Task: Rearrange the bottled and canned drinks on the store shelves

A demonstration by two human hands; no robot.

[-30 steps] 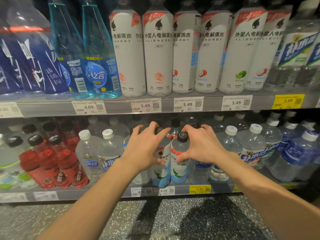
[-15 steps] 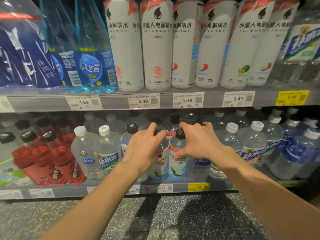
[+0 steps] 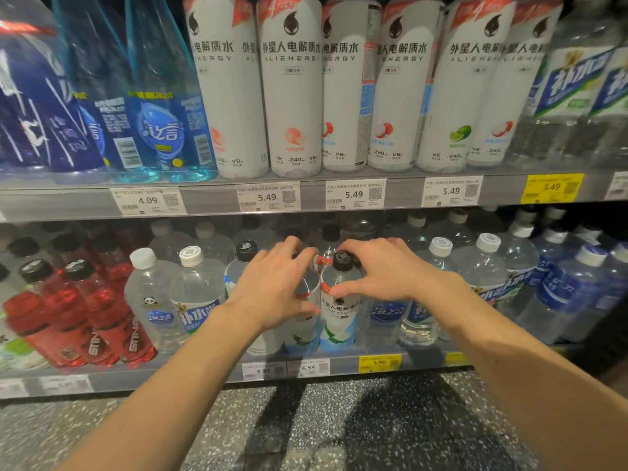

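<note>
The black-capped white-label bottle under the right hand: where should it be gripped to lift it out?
Grip the black-capped bottle at its neck and shoulder, coming from the front and above. It stands upright, tight between neighbours, so its sides are blocked; the right hand already curls there.

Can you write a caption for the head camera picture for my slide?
Left hand and right hand each grip a small white bottle on the lower shelf.

Bare forearms (image 3: 190,379), no sleeves.
</note>
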